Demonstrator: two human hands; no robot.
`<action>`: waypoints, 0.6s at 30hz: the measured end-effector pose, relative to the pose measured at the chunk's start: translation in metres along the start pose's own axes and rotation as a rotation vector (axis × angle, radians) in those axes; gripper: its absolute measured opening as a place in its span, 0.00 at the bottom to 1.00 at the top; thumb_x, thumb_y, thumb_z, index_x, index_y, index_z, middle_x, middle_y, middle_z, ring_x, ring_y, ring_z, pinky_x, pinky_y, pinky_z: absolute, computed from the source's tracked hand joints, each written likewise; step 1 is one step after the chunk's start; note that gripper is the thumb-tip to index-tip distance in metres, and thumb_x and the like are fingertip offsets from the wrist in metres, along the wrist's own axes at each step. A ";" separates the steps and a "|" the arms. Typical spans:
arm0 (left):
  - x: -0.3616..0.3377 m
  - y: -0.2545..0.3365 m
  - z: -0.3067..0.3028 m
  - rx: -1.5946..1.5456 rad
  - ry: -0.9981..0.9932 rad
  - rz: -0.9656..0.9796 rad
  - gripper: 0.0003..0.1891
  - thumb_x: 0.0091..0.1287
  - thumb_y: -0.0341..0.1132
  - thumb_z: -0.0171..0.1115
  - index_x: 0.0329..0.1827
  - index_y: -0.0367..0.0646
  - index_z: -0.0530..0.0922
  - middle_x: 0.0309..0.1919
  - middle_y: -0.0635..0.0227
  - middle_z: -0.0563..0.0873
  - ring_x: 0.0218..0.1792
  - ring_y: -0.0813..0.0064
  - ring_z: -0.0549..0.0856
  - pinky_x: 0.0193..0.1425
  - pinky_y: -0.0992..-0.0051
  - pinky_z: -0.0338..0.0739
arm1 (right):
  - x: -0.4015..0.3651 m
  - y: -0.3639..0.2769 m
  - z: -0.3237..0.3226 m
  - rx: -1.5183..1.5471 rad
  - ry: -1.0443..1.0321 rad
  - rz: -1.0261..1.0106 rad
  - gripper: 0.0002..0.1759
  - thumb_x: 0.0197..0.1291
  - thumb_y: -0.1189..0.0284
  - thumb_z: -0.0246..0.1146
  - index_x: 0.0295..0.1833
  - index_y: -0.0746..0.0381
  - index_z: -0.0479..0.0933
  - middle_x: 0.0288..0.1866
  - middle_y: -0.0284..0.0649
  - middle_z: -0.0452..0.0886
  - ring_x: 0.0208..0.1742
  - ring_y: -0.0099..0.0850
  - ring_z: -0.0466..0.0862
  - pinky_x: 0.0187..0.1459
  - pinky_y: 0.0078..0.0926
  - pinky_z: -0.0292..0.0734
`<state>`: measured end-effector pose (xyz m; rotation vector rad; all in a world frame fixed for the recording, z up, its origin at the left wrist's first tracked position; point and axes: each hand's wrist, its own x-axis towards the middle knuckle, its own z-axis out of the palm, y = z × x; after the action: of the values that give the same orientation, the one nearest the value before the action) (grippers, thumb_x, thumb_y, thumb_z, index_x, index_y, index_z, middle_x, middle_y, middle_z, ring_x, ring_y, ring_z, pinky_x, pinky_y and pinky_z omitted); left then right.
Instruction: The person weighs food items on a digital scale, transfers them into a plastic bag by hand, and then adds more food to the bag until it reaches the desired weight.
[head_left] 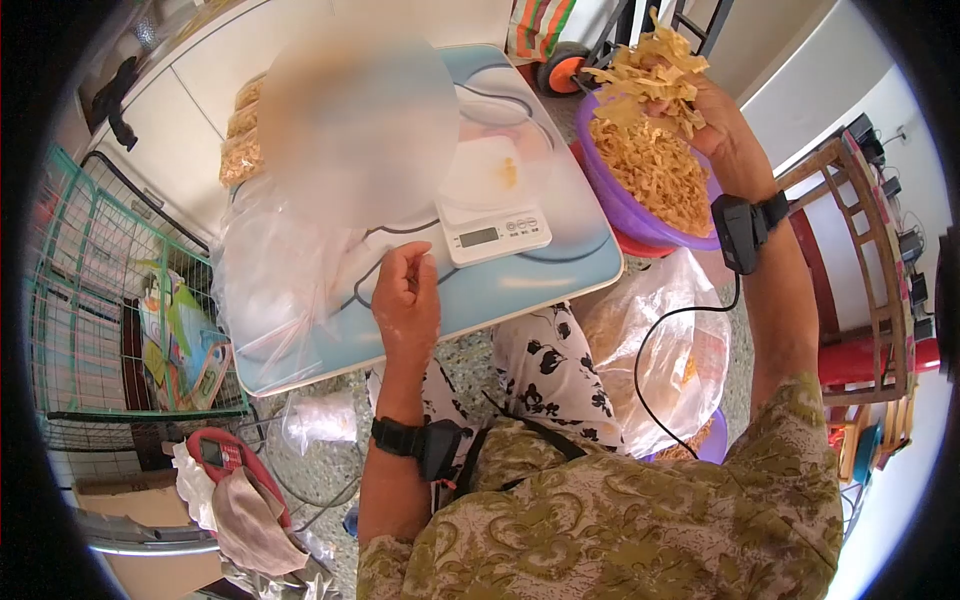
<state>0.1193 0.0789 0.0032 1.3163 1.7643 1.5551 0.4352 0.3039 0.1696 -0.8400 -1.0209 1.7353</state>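
My right hand (708, 118) is raised over the purple basin (605, 165) and closed around a bunch of dried yellow strips (655, 75). Below it, more shredded strips (655, 180) fill the basin. At the front of the blue-topped table (470, 315), my left hand (408, 290) has its fingers curled in, and I see nothing in them. Between the hands stands a white kitchen scale (497, 232); a few yellow bits lie on its pan. Clear plastic bags (275, 270) are heaped left of my left hand. A blurred patch hides the table's middle.
Packed bags of strips (241, 140) stand at the table's far left. By my legs is a large clear bag (655, 345) with more strips, above another purple basin (712, 440). A green wire cage (130, 300) stands left, a wooden frame (865, 270) right.
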 end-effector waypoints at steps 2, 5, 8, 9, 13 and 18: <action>0.001 -0.007 0.002 -0.029 -0.009 0.010 0.08 0.70 0.32 0.59 0.48 0.40 0.80 0.33 0.74 0.81 0.31 0.86 0.76 0.36 0.83 0.72 | 0.000 0.004 0.024 0.031 -0.094 0.060 0.17 0.72 0.69 0.52 0.59 0.68 0.73 0.49 0.50 0.79 0.31 0.32 0.79 0.31 0.27 0.82; 0.000 -0.002 0.003 -0.044 0.016 0.019 0.07 0.69 0.30 0.59 0.47 0.39 0.80 0.32 0.70 0.80 0.31 0.83 0.76 0.37 0.81 0.73 | -0.007 0.011 0.066 -0.121 -0.015 0.006 0.17 0.71 0.69 0.55 0.60 0.66 0.74 0.50 0.48 0.80 0.32 0.30 0.80 0.29 0.24 0.80; 0.000 -0.003 0.002 -0.063 -0.002 0.013 0.08 0.70 0.31 0.59 0.48 0.39 0.80 0.32 0.75 0.80 0.30 0.87 0.74 0.35 0.84 0.71 | 0.008 0.022 0.085 -0.214 -0.147 0.007 0.16 0.72 0.71 0.48 0.60 0.64 0.71 0.52 0.49 0.81 0.45 0.36 0.83 0.29 0.26 0.80; 0.000 -0.005 0.002 -0.063 0.000 0.012 0.08 0.70 0.31 0.59 0.48 0.39 0.80 0.32 0.75 0.80 0.30 0.87 0.74 0.35 0.84 0.71 | 0.010 0.025 0.088 -0.139 -0.222 0.068 0.16 0.71 0.71 0.49 0.59 0.65 0.73 0.49 0.47 0.83 0.43 0.34 0.84 0.29 0.25 0.80; 0.000 -0.005 0.002 -0.093 0.002 0.026 0.08 0.70 0.32 0.59 0.48 0.38 0.79 0.32 0.74 0.80 0.30 0.87 0.74 0.34 0.84 0.71 | 0.028 0.050 0.103 -0.215 -0.285 0.118 0.13 0.69 0.72 0.54 0.54 0.64 0.77 0.44 0.43 0.84 0.37 0.31 0.84 0.27 0.24 0.80; 0.001 -0.008 0.003 -0.041 0.006 0.065 0.09 0.71 0.32 0.59 0.49 0.38 0.79 0.32 0.74 0.80 0.29 0.87 0.74 0.34 0.85 0.70 | 0.038 0.079 0.118 -0.162 -0.389 0.337 0.11 0.67 0.72 0.57 0.52 0.64 0.78 0.42 0.42 0.84 0.33 0.30 0.84 0.27 0.25 0.82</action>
<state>0.1181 0.0819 -0.0050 1.3628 1.6994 1.6233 0.2910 0.2893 0.1445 -0.8284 -1.3504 2.1830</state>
